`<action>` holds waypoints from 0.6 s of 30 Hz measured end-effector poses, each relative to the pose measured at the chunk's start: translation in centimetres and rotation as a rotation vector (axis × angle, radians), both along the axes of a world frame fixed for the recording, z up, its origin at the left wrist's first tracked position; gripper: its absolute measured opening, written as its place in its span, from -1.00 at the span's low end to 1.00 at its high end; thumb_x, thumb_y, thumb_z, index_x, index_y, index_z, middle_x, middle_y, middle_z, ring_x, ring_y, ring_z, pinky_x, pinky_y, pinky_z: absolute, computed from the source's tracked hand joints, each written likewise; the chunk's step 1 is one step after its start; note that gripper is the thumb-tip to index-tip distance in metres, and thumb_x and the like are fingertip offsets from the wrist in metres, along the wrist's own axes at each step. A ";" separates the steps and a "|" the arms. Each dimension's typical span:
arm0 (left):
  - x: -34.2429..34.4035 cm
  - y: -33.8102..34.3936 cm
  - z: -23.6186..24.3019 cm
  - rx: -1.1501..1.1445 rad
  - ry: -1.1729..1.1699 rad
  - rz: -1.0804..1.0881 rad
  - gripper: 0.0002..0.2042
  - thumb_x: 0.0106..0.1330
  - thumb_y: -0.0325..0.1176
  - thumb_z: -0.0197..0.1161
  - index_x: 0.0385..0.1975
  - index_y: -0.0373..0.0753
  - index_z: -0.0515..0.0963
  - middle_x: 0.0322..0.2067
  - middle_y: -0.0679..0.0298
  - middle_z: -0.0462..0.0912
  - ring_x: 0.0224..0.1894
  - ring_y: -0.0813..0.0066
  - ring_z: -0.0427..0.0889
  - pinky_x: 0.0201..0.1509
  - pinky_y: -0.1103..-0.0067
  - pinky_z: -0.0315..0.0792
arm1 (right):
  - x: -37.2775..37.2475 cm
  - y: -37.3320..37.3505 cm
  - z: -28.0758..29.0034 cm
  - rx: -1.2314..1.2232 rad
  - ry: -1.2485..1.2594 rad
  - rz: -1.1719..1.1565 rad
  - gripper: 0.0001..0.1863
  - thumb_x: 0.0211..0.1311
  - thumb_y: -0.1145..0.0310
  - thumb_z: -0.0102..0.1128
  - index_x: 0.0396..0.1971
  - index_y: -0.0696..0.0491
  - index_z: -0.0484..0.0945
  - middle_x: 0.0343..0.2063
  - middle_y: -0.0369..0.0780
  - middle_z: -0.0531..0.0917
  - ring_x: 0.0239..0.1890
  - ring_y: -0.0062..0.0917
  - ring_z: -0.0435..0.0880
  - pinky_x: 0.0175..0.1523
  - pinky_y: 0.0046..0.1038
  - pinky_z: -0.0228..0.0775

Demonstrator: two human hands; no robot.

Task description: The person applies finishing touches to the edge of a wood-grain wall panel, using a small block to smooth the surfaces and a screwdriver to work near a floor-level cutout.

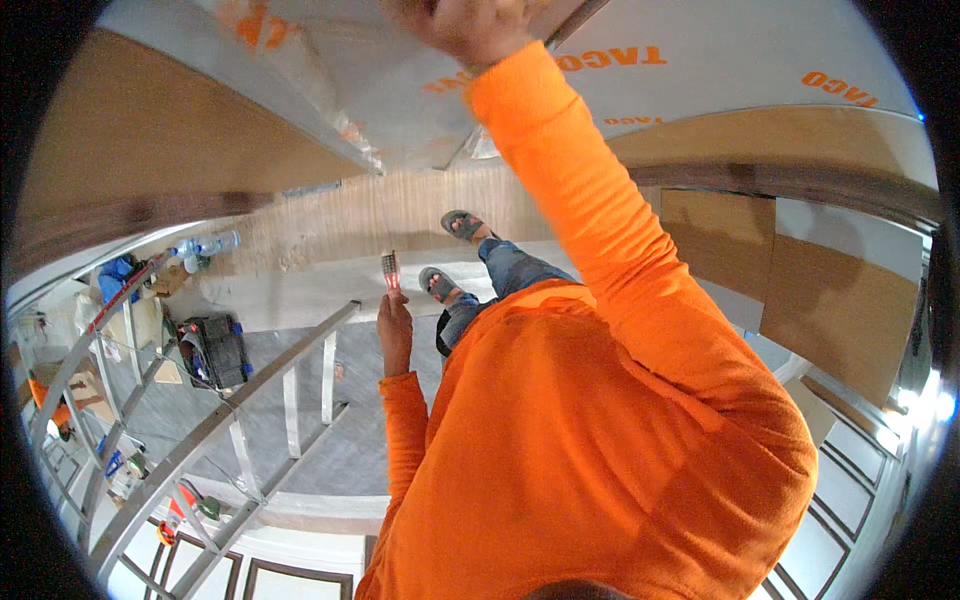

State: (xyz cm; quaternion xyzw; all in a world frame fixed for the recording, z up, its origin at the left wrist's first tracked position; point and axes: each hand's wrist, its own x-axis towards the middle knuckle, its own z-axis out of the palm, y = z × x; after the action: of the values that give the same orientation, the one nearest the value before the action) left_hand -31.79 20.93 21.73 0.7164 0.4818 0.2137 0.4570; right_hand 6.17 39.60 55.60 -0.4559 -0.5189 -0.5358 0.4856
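Note:
My left hand (pixel 395 328) hangs low beside my leg, closed round a small tool with a red-and-white body and a dark gridded end (pixel 389 264) pointing away from me. It may be a brush; its exact kind is too small to tell. My right arm reaches up and forward in an orange sleeve. At the top edge, my right hand (pixel 478 28) is curled in front of a grey plastic-covered surface (pixel 700 80) with orange print. Part of that hand is cut off by the picture's edge, so what its fingers hold is hidden.
Metal ladders (pixel 240 395) lean across the left side. Behind them are a dark toolbox (pixel 215 350), plastic bottles (pixel 207 243) and clutter. Brown panels (pixel 840 315) line the right side. My sandalled feet (pixel 450 255) are on a pale strip beside wood-look boards (pixel 350 215).

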 end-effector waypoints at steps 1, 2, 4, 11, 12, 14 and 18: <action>-0.8 -0.4 -0.3 -0.042 -0.022 0.019 -0.56 0.55 0.03 -0.04 -0.34 -0.26 0.47 -0.64 0.34 0.30 -0.58 0.58 0.34 -0.53 0.53 0.23 | 2.3 1.9 0.6 0.084 -0.105 -0.020 -0.54 0.29 0.07 0.24 0.12 -0.06 0.53 0.35 -0.03 0.38 0.43 0.01 0.24 0.44 -0.06 0.12; -1.3 -1.1 -0.5 -0.094 -0.052 0.038 -0.58 0.54 0.02 -0.03 -0.35 -0.26 0.47 -0.64 0.36 0.28 -0.57 0.61 0.33 -0.53 0.55 0.21 | 2.4 2.0 0.5 0.016 -0.048 0.038 -0.55 0.27 0.10 0.26 0.10 -0.04 0.53 0.33 -0.03 0.40 0.41 -0.03 0.28 0.41 -0.08 0.17; -1.2 -1.1 0.0 -0.236 -0.149 0.094 -0.59 0.54 0.01 -0.02 -0.35 -0.24 0.47 -0.64 0.40 0.26 -0.58 0.67 0.28 -0.55 0.60 0.17 | 2.4 2.6 -0.2 -0.107 0.094 0.151 -0.56 0.24 0.15 0.31 0.07 -0.01 0.53 0.28 -0.02 0.43 0.36 -0.09 0.36 0.36 -0.13 0.28; -4.8 -5.5 -0.2 -0.054 0.106 -0.002 -0.82 0.51 -0.30 0.01 -0.22 -0.27 0.48 -0.50 0.29 0.43 -0.51 0.47 0.45 -0.48 0.51 0.34 | -0.1 -2.4 0.4 -0.183 0.201 0.120 -0.64 0.14 0.43 0.38 -0.04 0.09 0.56 0.18 0.07 0.50 0.19 -0.13 0.54 0.20 -0.22 0.44; -6.3 -6.1 -1.2 0.115 0.175 -0.065 -0.87 0.48 -0.39 0.01 -0.19 -0.29 0.47 -0.45 0.22 0.48 -0.46 0.36 0.52 -0.44 0.45 0.41 | -0.9 -3.1 -0.4 -0.203 0.191 0.220 -0.66 0.14 0.46 0.38 -0.07 0.11 0.57 0.16 0.07 0.52 0.15 -0.14 0.57 0.17 -0.25 0.46; -5.8 -6.8 -1.7 0.150 0.279 -0.225 -0.78 0.31 -0.60 0.05 -0.06 -0.31 0.42 -0.25 0.04 0.58 -0.23 0.01 0.62 -0.20 0.25 0.55 | -0.3 -7.3 -0.7 -0.276 0.126 0.297 -0.73 0.13 0.51 0.36 -0.14 0.15 0.59 0.11 0.07 0.56 0.08 -0.16 0.63 0.11 -0.30 0.50; -4.5 -6.7 -0.5 -0.044 0.263 -0.165 -0.85 0.44 -0.47 -0.02 -0.11 -0.31 0.45 -0.28 0.04 0.58 -0.25 0.05 0.61 -0.24 0.27 0.52 | 0.0 -16.6 -2.4 -0.427 0.262 0.189 -0.79 0.20 0.51 0.28 -0.16 0.18 0.60 0.14 0.06 0.56 0.08 -0.21 0.62 0.14 -0.34 0.45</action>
State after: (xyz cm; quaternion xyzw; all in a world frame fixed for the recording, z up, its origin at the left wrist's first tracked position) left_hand -36.32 14.21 21.25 0.7651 0.4816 0.0694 0.4217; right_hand 6.16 22.98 53.16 -0.5630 -0.5933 -0.3028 0.4892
